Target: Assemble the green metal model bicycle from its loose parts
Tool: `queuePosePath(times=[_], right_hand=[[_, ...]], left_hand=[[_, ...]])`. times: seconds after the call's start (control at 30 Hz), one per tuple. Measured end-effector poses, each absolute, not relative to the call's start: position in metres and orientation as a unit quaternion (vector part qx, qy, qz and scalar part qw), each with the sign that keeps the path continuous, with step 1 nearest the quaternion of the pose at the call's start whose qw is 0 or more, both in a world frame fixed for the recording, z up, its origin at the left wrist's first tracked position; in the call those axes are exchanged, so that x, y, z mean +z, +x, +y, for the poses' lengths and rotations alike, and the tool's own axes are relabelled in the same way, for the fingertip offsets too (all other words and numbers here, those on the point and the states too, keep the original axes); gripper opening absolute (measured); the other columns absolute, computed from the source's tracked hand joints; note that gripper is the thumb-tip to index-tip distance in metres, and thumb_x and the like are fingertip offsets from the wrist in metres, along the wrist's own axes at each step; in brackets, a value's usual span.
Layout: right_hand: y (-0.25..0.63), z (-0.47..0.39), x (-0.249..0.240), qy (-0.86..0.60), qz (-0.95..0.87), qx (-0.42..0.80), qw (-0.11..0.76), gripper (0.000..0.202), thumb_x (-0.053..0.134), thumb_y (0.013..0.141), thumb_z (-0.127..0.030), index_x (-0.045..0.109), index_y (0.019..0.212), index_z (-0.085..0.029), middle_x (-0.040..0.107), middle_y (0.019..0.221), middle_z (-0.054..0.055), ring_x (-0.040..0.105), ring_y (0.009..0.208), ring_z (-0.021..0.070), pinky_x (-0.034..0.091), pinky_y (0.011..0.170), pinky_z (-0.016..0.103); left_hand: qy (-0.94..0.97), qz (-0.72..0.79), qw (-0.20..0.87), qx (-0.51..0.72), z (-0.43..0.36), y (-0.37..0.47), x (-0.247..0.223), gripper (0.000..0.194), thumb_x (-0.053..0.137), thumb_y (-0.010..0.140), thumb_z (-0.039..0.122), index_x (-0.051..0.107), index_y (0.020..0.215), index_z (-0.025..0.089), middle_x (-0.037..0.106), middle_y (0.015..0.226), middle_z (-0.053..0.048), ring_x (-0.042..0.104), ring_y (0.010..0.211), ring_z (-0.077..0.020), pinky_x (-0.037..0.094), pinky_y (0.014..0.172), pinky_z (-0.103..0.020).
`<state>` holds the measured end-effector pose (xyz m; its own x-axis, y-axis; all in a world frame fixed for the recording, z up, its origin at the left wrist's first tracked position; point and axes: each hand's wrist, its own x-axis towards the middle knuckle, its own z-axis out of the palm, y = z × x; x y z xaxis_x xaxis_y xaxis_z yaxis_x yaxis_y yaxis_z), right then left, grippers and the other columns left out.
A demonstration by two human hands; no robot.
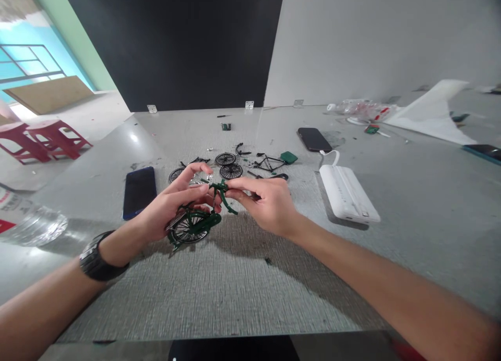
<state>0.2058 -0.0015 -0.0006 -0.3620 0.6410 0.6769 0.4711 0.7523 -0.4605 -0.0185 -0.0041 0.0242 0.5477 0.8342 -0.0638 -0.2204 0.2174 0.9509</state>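
Between my hands, above the table, is a green model bicycle (pixel 195 223) with one spoked black wheel at its near end. My left hand (pixel 178 199) is closed around its frame, thumb and fingers near the top. With thumb and forefinger, my right hand (pixel 268 199) pinches a green part at the bicycle's front end, where a curved green fork piece (pixel 229 203) hangs down. Fingers hide exactly how these parts meet. Just beyond lie loose black wheels (pixel 230 171), a dark bicycle frame (pixel 270 164) and a green piece (pixel 288 157).
A blue-edged phone (pixel 140 192) and a water bottle (pixel 31 220) are on the left. To the right are a white power bank (pixel 348 193), a dark phone (pixel 314 139), a crumpled clear bottle (pixel 360 109) and a white wing-shaped piece (pixel 428 113). A dark panel (pixel 180 43) stands behind.
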Motion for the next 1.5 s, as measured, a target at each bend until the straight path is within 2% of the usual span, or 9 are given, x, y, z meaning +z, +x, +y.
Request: queuePosePath(times=[0.27,0.5,0.73,0.93,1.2,1.33,1.5], right_hand=[[0.208,-0.004,0.003,-0.250,-0.840,-0.030,0.481,0.015,0.061,0.099,-0.021,0.072,0.108,-0.020,0.080,0.088,0.001,0.072,0.068,0.0111,0.055,0.062,0.023],[0.209,-0.005,0.007,-0.197,-0.842,-0.091,0.494,0.014,0.063,0.097,-0.016,0.070,0.110,-0.018,0.081,0.092,0.002,0.074,0.072,0.0113,0.058,0.062,0.021],[0.210,-0.001,0.000,-0.221,-0.844,-0.039,0.487,0.017,0.062,0.098,-0.018,0.072,0.111,-0.019,0.081,0.096,0.003,0.076,0.078,0.0131,0.061,0.067,0.022],[0.212,0.005,-0.012,-0.245,-0.837,0.020,0.489,0.026,0.060,0.095,-0.011,0.072,0.116,-0.019,0.081,0.099,0.003,0.077,0.082,0.0150,0.061,0.070,0.025],[0.213,0.007,-0.011,-0.269,-0.839,0.066,0.468,0.028,0.058,0.094,-0.012,0.073,0.117,-0.019,0.080,0.101,0.005,0.076,0.082,0.0156,0.061,0.071,0.027],[0.213,0.007,-0.008,-0.271,-0.836,0.089,0.469,0.025,0.059,0.095,-0.012,0.073,0.114,-0.017,0.080,0.103,0.006,0.076,0.084,0.0154,0.060,0.074,0.027],[0.212,0.008,-0.006,-0.283,-0.832,0.098,0.467,0.023,0.059,0.097,-0.017,0.075,0.113,-0.019,0.080,0.103,0.005,0.075,0.085,0.0161,0.060,0.075,0.030]], left_hand=[[0.676,0.213,0.591,0.385,0.000,-0.027,0.024,0.015,0.060,0.097,0.018,0.051,0.108,0.023,0.073,0.093,-0.004,0.071,0.088,-0.0185,0.055,0.079,-0.032],[0.737,0.160,0.526,0.393,0.004,-0.034,0.019,0.020,0.058,0.098,0.011,0.056,0.112,0.025,0.072,0.102,-0.004,0.070,0.092,-0.0172,0.056,0.075,-0.029],[0.728,0.187,0.531,0.391,0.005,-0.032,0.017,0.018,0.059,0.097,0.011,0.056,0.109,0.023,0.073,0.101,-0.005,0.071,0.092,-0.0169,0.057,0.076,-0.028],[0.703,0.248,0.538,0.394,0.000,-0.027,0.023,0.014,0.064,0.094,0.018,0.056,0.104,0.022,0.071,0.102,-0.006,0.070,0.091,-0.0185,0.057,0.079,-0.030],[0.676,0.263,0.571,0.384,0.001,-0.027,0.023,0.017,0.065,0.094,0.022,0.057,0.108,0.022,0.072,0.103,-0.008,0.070,0.093,-0.0214,0.056,0.083,-0.034],[0.680,0.256,0.567,0.389,0.001,-0.026,0.023,0.014,0.062,0.096,0.023,0.057,0.109,0.022,0.070,0.109,-0.008,0.069,0.093,-0.0204,0.055,0.083,-0.034],[0.674,0.271,0.560,0.399,-0.001,-0.022,0.025,0.014,0.062,0.096,0.023,0.058,0.109,0.021,0.068,0.122,-0.010,0.070,0.091,-0.0188,0.055,0.082,-0.031]])
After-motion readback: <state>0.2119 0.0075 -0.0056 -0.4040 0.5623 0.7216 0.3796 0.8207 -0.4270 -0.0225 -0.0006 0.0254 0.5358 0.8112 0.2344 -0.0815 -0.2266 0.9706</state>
